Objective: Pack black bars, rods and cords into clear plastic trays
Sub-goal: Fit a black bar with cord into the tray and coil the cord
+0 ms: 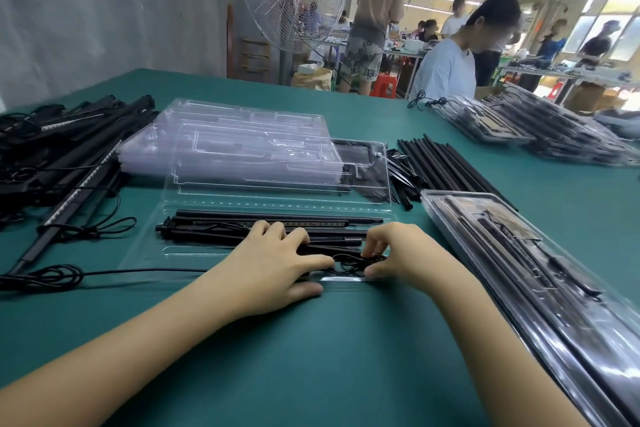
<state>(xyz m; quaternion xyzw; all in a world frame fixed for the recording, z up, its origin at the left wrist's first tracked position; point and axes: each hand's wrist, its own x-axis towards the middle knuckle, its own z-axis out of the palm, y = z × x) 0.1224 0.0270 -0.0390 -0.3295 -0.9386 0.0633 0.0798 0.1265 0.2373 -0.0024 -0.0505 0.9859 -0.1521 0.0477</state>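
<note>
Black bars (242,216) left-right, cord (349,262) in fingers (375,246)

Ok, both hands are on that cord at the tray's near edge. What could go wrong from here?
1. The coiled cord, pinched by the right hand, may spring back out of the tray once released.
2. The loose cord running along the near rim toward the left hand could get caught when the lid folds over.

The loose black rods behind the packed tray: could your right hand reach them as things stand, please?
Probably yes: the rods lie uncovered on the table beyond the right hand, which would first have to release the cord it pinches.
</note>
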